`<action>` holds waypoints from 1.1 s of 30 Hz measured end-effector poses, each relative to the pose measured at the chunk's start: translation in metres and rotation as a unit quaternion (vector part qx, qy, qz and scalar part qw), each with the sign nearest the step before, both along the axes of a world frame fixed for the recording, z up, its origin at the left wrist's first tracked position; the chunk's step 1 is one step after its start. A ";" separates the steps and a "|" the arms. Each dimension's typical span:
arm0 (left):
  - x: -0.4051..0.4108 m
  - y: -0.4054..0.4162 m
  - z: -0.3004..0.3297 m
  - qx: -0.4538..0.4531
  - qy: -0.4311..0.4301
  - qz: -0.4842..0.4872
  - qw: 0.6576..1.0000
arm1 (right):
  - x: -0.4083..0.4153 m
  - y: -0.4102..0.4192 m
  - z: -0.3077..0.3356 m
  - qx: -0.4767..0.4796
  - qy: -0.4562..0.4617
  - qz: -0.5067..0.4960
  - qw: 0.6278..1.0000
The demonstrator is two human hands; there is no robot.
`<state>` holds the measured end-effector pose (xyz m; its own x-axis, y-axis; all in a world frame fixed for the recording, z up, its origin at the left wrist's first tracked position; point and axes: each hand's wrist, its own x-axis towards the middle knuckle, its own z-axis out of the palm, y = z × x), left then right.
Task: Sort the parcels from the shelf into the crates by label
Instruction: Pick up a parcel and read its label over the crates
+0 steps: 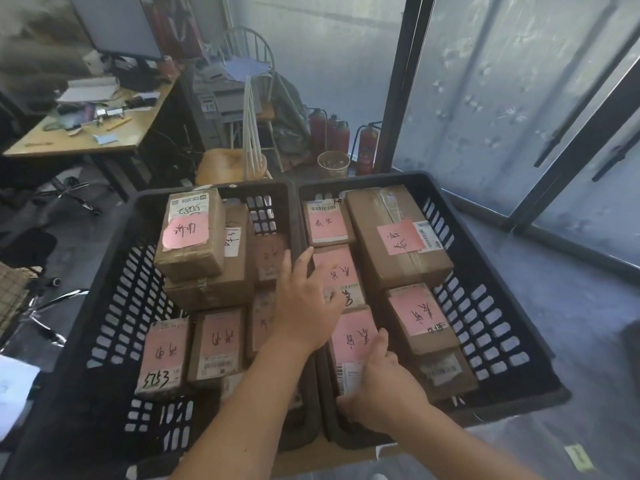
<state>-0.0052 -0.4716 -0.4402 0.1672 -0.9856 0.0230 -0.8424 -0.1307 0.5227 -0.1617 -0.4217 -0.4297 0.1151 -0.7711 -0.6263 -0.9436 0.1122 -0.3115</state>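
Two black slotted crates stand side by side, the left crate [114, 271] and the right crate [491, 306]. Both hold several brown cardboard parcels with pink handwritten labels. My left hand [304, 303] reaches over the wall between the crates, fingers spread, resting on a pink-labelled parcel [337, 271] in the right crate. My right hand [381, 386] grips the near end of another pink-labelled parcel [353, 336] lying at the front left of the right crate. A stacked parcel [190, 233] sits highest in the left crate. The shelf is out of view.
A wooden desk [86, 133] with a monitor and clutter stands at the far left. Behind the crates are a chair [249, 98], red fire extinguishers [332, 133] and a plastic cup [333, 163]. Frosted glass doors [502, 98] close off the right.
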 end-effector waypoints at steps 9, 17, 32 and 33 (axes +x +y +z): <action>-0.017 -0.042 0.015 0.096 -0.225 -0.239 0.940 | -0.003 -0.002 -0.002 0.018 -0.010 -0.008 1.000; -0.040 -0.088 0.012 0.244 -0.359 -0.295 0.851 | -0.007 0.001 -0.005 0.011 -0.021 -0.009 1.000; -0.021 -0.081 0.025 0.196 -0.270 -0.237 0.913 | -0.011 -0.002 -0.011 0.017 -0.018 -0.001 1.000; -0.018 -0.080 0.027 0.188 -0.267 -0.232 0.916 | -0.013 -0.001 -0.011 0.014 -0.023 -0.002 1.000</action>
